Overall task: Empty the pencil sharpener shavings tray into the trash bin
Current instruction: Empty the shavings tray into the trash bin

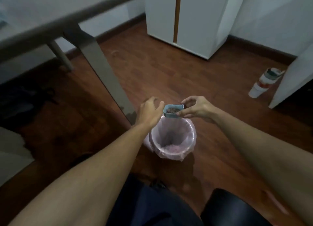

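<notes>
A small light-blue shavings tray (172,114) holds dark pencil shavings and is level, mouth up. My right hand (198,109) pinches its right end between thumb and fingers. My left hand (149,111) hovers just left of the tray with fingers loosely curled; its thumb is near or against the tray's left end, and contact is unclear. Both hands are above the far rim of a round trash bin (192,134) lined with a pale pink bag, standing on the wooden floor. Some pinkish debris lies at the bin's bottom.
A grey table leg (101,73) slants down just left of the bin, under the table edge (67,17). A white cabinet (194,22) stands at the back. A white tumbler (264,81) sits on the floor at right. A black chair seat (233,208) is near me.
</notes>
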Demonstrator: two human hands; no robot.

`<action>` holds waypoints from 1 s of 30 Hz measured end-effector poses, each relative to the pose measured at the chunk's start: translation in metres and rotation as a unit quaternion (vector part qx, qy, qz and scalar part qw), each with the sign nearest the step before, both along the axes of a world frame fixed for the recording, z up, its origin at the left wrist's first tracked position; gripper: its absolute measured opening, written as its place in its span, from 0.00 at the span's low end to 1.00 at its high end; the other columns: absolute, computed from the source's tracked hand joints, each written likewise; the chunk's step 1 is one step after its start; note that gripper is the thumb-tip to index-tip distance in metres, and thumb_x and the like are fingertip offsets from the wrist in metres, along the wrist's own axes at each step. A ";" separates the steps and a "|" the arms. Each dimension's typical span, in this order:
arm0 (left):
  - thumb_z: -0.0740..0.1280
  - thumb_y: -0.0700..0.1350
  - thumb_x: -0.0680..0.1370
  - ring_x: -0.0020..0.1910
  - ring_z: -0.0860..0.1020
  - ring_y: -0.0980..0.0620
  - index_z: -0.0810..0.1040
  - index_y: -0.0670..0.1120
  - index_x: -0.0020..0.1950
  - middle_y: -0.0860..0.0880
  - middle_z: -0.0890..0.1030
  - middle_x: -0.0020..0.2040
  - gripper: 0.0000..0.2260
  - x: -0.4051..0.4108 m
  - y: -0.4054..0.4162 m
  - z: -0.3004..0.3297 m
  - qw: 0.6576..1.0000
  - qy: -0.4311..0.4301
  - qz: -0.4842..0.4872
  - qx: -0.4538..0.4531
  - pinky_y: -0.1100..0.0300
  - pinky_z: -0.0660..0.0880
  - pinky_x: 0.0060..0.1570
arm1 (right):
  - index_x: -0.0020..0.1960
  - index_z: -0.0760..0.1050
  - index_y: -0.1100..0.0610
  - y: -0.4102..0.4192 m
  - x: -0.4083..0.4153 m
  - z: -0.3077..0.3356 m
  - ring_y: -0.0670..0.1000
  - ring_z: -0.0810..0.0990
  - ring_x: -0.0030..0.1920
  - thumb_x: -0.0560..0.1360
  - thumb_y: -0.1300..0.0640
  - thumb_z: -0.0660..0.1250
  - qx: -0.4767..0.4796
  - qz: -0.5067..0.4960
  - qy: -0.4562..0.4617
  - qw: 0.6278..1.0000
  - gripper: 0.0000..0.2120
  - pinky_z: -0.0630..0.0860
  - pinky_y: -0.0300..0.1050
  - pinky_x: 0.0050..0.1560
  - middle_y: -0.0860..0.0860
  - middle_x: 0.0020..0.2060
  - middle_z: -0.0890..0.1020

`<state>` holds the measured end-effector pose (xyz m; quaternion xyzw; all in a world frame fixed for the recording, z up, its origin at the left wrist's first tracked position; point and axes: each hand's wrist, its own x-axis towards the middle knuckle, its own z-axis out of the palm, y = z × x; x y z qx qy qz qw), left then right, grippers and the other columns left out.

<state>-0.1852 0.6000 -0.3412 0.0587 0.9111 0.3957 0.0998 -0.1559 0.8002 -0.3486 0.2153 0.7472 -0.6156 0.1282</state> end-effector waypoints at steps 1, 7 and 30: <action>0.63 0.52 0.78 0.65 0.75 0.43 0.76 0.46 0.67 0.43 0.79 0.65 0.20 0.000 0.001 -0.021 1.000 -0.023 0.001 -0.002 0.59 0.69 0.59 | 0.58 0.77 0.67 0.004 0.001 -0.019 0.55 0.83 0.46 0.61 0.69 0.81 0.010 0.003 -0.016 1.000 0.27 0.85 0.48 0.41 0.60 0.53 0.80; 0.65 0.45 0.78 0.65 0.76 0.42 0.72 0.48 0.70 0.43 0.77 0.66 0.20 0.008 -0.013 -0.124 0.991 -0.134 0.005 -0.009 0.57 0.71 0.59 | 0.58 0.76 0.66 0.017 0.009 -0.109 0.47 0.80 0.41 0.61 0.67 0.81 0.104 0.022 -0.074 0.992 0.27 0.76 0.31 0.30 0.61 0.53 0.81; 0.58 0.35 0.75 0.68 0.74 0.45 0.69 0.56 0.73 0.49 0.76 0.70 0.29 0.013 -0.017 -0.204 0.963 -0.230 0.110 0.093 0.50 0.72 0.68 | 0.67 0.72 0.59 -0.058 -0.032 -0.209 0.57 0.70 0.66 0.74 0.43 0.68 0.525 0.277 0.001 0.805 0.28 0.57 0.52 0.73 0.55 0.64 0.76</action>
